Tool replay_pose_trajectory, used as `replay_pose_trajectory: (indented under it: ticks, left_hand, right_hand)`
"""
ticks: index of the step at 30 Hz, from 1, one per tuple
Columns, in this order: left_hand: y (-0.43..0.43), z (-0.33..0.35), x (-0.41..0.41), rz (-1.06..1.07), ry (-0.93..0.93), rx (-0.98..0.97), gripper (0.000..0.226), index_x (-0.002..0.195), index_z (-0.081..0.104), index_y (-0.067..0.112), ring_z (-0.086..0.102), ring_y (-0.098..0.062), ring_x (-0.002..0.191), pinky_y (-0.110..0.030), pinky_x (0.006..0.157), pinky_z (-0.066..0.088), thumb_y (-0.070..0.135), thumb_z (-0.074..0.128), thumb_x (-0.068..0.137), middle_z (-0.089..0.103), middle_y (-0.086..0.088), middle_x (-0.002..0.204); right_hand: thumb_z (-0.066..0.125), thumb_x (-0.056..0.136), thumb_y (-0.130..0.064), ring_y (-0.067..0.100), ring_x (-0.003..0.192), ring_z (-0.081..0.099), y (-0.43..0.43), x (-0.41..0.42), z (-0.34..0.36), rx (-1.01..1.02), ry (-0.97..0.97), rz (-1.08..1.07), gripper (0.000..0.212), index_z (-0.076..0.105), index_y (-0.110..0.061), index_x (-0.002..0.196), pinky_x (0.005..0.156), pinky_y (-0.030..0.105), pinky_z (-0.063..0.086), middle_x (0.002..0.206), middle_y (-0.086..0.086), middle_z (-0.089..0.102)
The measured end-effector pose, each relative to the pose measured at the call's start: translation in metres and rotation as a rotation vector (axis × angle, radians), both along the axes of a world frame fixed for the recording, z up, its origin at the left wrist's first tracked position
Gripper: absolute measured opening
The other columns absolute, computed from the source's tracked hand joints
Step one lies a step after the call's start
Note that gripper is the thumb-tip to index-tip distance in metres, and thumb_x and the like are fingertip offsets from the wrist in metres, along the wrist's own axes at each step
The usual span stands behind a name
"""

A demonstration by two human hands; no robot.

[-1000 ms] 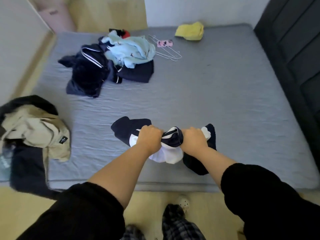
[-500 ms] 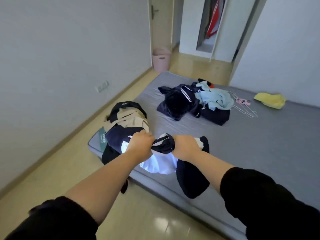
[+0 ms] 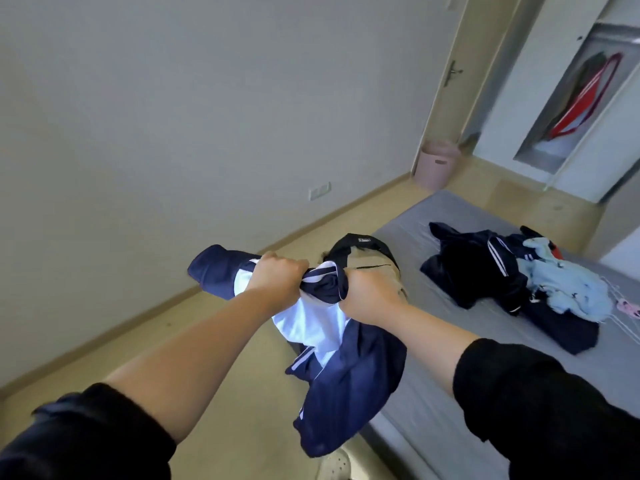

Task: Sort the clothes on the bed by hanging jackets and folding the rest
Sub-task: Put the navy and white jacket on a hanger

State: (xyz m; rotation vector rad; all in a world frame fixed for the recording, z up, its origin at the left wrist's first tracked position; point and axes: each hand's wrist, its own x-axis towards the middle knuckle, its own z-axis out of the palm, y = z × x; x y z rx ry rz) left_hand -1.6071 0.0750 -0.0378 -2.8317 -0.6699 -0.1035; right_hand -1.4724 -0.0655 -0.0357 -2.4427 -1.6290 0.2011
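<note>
Both forearms stretch forward, the left hand (image 3: 277, 282) and right hand (image 3: 367, 296) fisted close together around a bunched navy-and-white sports jacket (image 3: 346, 393). It hangs in the air at the edge of the grey mattress bed (image 3: 433, 341). Farther along the bed lies a heap of dark navy clothes (image 3: 478, 268) under a pale blue garment (image 3: 568, 292). A round pink bin (image 3: 438, 164) stands by the door, its inside unseen.

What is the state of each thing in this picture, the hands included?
Left hand: grips the garment.
Right hand: grips the garment.
Garment: bunched, held in the air, hanging down.
Pile: heaped unfolded on the bed.
Bin: upright on the floor.
Wardrobe: open, clothes hanging inside.
</note>
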Motion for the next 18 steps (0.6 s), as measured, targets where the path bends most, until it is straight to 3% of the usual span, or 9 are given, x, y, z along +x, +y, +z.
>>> replay_pose_trajectory:
  ticks: [6,8,11,18]
  left_hand:
    - [0.11,0.006,0.018,0.014,0.08,0.059,0.019,0.08,0.037,0.025,0.043,-0.024,0.062,-0.029,0.067,0.023,0.011,0.049,0.076,0.041,0.006,0.063]
    - [0.155,0.009,0.03,0.017,0.109,0.091,0.018,0.081,0.036,0.023,0.042,-0.023,0.063,-0.029,0.068,0.024,0.012,0.048,0.078,0.039,0.007,0.065]
    - [0.22,0.017,0.05,0.033,0.159,0.098,0.018,0.081,0.035,0.022,0.042,-0.023,0.063,-0.029,0.069,0.025,0.01,0.047,0.077,0.039,0.008,0.064]
    - [0.351,0.039,0.11,0.035,0.184,0.107,0.02,0.082,0.034,0.021,0.041,-0.021,0.062,-0.029,0.067,0.025,0.008,0.047,0.075,0.033,0.008,0.062]
  right_hand:
    - [0.047,0.071,-0.013,0.025,0.063,0.053,0.121,0.027,-0.01,0.016,0.038,0.027,0.018,0.057,-0.019,0.084,0.05,0.029,0.037,0.064,-0.004,0.056]
    - [0.046,0.072,-0.015,0.023,0.061,0.052,0.17,0.046,-0.018,0.044,0.032,0.043,0.017,0.055,-0.023,0.083,0.046,0.026,0.033,0.062,-0.006,0.056]
    - [0.045,0.072,-0.018,0.022,0.062,0.055,0.242,0.073,-0.022,0.063,0.081,0.057,0.014,0.053,-0.024,0.081,0.05,0.028,0.04,0.065,-0.005,0.059]
    - [0.047,0.077,-0.016,0.023,0.06,0.052,0.377,0.132,-0.004,0.132,0.043,0.037,0.01,0.054,-0.019,0.084,0.048,0.028,0.032,0.064,-0.005,0.056]
